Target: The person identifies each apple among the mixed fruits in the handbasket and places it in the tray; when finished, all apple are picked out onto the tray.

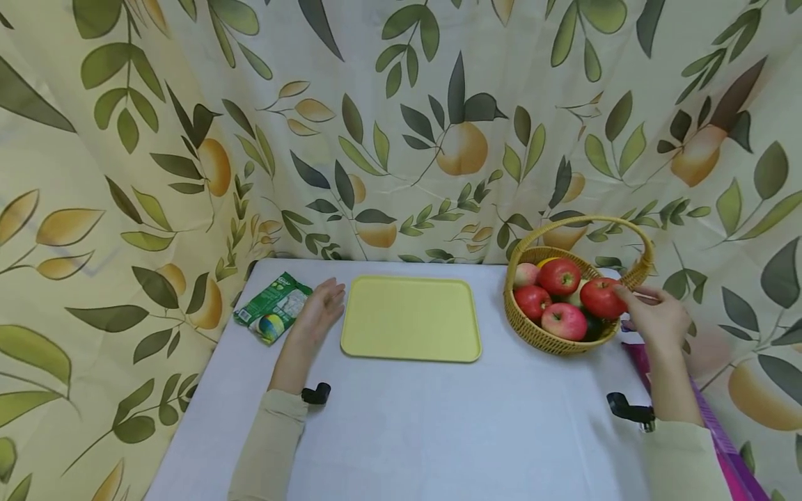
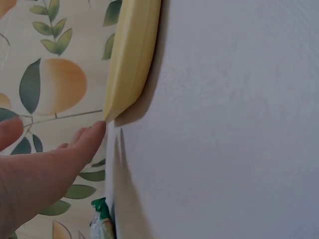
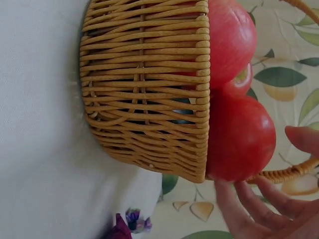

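Observation:
My right hand [image 1: 658,320] is at the right rim of a wicker basket [image 1: 532,334] piled with fruit. Its fingertips meet the side of a red apple [image 3: 241,139], while the thumb stands apart from it in the right wrist view. Several other red and pinkish apples [image 1: 564,321] lie in the basket, with a dark fruit partly hidden under them. My left hand [image 1: 322,306] is held with fingers extended and grips nothing. It lies between a yellow rectangular tray [image 1: 410,316] and a green packet [image 1: 272,306].
A white cloth [image 1: 451,431] covers the table. The basket's arched handle [image 1: 583,220] rises over the fruit. Purple-pink material [image 1: 720,431] shows at the table's right edge, partly behind the right forearm. A leaf-and-fruit patterned curtain [image 1: 401,139] hangs behind and at both sides.

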Demonstrator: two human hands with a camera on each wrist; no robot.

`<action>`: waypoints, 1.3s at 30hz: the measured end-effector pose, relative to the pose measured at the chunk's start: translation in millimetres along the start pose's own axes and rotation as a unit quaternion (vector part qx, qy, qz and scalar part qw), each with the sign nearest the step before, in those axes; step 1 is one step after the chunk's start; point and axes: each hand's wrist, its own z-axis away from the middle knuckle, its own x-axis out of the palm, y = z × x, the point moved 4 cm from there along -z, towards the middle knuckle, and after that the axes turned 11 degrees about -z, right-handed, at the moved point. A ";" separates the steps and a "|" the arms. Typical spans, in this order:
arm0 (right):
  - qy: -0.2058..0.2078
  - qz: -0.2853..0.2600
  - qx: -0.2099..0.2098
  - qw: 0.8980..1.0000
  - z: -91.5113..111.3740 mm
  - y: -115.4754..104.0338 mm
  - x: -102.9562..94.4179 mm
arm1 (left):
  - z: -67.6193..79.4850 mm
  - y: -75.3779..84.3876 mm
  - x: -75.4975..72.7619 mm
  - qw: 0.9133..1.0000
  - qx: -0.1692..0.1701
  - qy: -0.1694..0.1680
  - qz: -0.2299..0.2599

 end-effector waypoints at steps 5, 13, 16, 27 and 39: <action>-0.002 -0.052 0.032 0.998 -6.7 9.0 5.5 | -5.8 -11.2 -1.3 1.000 0.005 0.016 -0.012; -0.005 -0.076 0.069 0.995 -11.3 11.5 2.6 | -11.0 -21.0 1.6 0.999 0.034 -0.015 0.010; -0.012 -0.118 0.101 0.988 -8.9 9.5 0.7 | -10.4 -23.0 1.6 0.999 0.035 -0.021 0.018; -0.029 -0.208 0.156 0.965 -5.5 5.9 -0.3 | -12.6 -30.1 -2.1 0.999 0.029 0.003 -0.044; -0.072 -0.105 0.106 0.986 -7.1 4.1 14.6 | -12.3 -31.5 -0.7 0.998 0.043 0.008 -0.033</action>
